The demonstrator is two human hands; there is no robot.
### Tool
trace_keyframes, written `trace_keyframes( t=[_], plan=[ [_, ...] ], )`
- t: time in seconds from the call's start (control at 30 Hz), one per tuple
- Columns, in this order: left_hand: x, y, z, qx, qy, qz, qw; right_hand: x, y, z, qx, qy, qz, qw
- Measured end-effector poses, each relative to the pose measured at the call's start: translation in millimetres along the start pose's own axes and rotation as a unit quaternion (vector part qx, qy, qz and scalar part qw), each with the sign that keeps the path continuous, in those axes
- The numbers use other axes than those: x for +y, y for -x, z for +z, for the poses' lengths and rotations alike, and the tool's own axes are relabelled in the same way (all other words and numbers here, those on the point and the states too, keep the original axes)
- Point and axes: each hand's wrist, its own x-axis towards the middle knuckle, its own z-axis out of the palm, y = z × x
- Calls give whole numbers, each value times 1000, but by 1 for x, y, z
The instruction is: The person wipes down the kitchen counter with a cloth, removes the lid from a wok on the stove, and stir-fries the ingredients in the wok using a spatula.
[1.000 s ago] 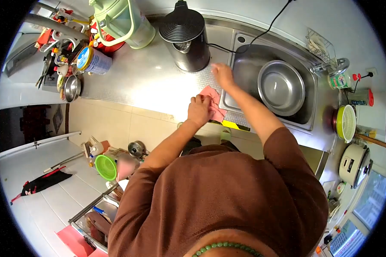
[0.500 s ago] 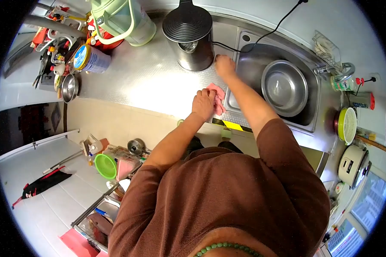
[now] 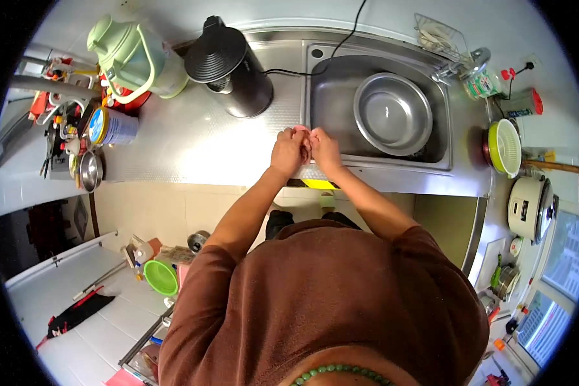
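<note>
Apparently gathering a pink cloth [image 3: 307, 149], held in left hand [image 3: 289, 152] and right hand [image 3: 326, 152] beside the sink [image 3: 383, 162]; calling next for steady fingers.

Spreads out in finely dimpled stainless steel as a desk [image 3: 186, 154], bright with glare toward the front. Carries a black electric kettle [image 3: 241, 90] left of the inset sink [image 3: 399, 165], its power cord [image 3: 286, 71] trailing across the sink's back left corner. Farther left, holds a pale green vacuum jug [image 3: 161, 74] at the back and a blue-and-white can [image 3: 120, 127] near the end. Has a pink cloth [image 3: 307, 152], mostly covered, by the sink's left rim; beyond the right rim, bears a white colander [image 3: 510, 147].
</note>
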Motion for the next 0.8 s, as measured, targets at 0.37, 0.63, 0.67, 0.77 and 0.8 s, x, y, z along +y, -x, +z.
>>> trace_keyframes(
  t=[0.37,0.63,0.67,0.77,0.8],
  plan=[
    [2,18,-15,5,-103,11,995,3,22,3,-125,-81,-118,982],
    [-20,65,-40,24,-137,-1,990,-14,30,41,-188,181,-170,950],
    [-25,70,-43,23,-147,-7,989,-15,31,49,-194,169,-179,950],
    [-34,89,-70,53,-104,-60,991,-36,31,57,-265,3,-83,961],
    [-42,98,-76,88,-94,-77,989,-37,36,61,-237,94,-159,954]
  ],
)
